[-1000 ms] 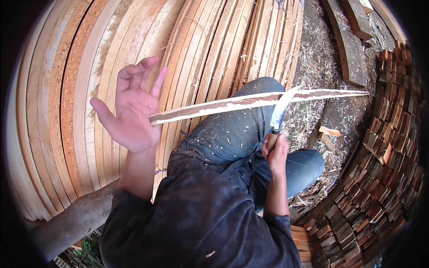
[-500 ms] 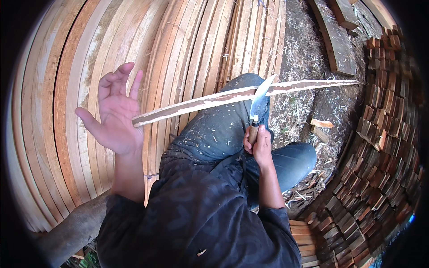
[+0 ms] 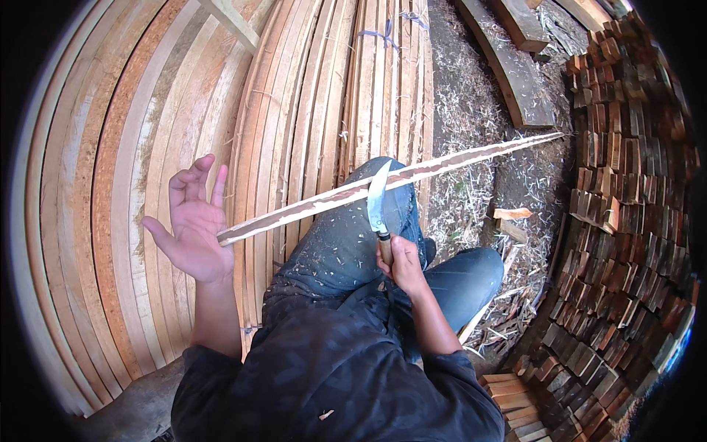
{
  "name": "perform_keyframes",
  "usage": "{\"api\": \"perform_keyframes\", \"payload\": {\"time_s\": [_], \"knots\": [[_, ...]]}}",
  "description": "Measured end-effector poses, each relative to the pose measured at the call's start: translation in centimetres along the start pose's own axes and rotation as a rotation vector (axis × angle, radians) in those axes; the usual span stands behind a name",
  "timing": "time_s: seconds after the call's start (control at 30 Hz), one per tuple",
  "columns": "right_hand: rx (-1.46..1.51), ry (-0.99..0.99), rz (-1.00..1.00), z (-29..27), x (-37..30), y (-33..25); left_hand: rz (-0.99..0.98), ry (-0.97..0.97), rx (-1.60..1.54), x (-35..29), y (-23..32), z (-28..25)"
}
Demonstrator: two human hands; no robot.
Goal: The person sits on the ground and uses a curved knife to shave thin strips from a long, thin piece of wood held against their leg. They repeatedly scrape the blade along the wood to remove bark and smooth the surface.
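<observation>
A long wooden strip, dark brown along its middle with pale shaved edges, slants across my raised knee. Its near end rests against the heel of my left hand, whose palm faces up with the fingers spread and not wrapped round the wood. The far end reaches out over the ground at the right. My right hand grips the wooden handle of a knife. The knife's broad curved blade lies across the strip at my knee, tip pointing up and away.
Long sawn planks lie side by side at the left, some tied with purple string. Wood shavings litter the ground. Thick beams lie at the far right, beside a tall stack of short wood pieces.
The knife has shifted left along the strip, nearer my left hand. My view has moved, so the whole scene sits lower and further left. My left hand stays spread at the strip's end.
</observation>
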State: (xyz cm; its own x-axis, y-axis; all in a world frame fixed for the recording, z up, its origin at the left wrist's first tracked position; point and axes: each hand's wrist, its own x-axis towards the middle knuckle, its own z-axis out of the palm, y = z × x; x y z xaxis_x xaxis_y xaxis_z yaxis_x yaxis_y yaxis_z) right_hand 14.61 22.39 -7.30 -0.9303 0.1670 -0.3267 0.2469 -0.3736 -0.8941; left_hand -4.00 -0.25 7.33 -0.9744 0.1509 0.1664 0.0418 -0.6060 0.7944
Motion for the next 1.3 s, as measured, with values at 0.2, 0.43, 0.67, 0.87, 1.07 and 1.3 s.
{"api": "perform_keyframes", "payload": {"time_s": [0.2, 0.43, 0.67, 0.87, 1.07, 1.3], "knots": [[0.038, 0.122, -0.001, -0.1, -0.4, 0.5, 0.043, -0.045, 0.041, 0.0, 0.4, 0.7], [0.246, 0.196, -0.014, 0.2, -0.2, -0.7, 0.085, -0.078, 0.082, 0.0, 0.6, 1.6], [-0.037, 0.119, -0.069, -0.2, -0.2, -1.7, 0.088, -0.104, 0.098, 0.1, 0.6, 1.5], [0.400, 0.314, -0.192, 0.5, 0.3, -1.5, 0.069, -0.107, 0.052, 0.2, 0.8, 1.7], [-0.019, 0.147, -0.065, 0.9, -0.8, -1.5, 0.051, -0.109, 0.010, 0.2, 0.7, 1.3], [-0.063, 0.012, -0.153, 3.4, -1.1, -1.5, 0.069, -0.116, 0.004, 0.6, 0.7, 1.7]]}}
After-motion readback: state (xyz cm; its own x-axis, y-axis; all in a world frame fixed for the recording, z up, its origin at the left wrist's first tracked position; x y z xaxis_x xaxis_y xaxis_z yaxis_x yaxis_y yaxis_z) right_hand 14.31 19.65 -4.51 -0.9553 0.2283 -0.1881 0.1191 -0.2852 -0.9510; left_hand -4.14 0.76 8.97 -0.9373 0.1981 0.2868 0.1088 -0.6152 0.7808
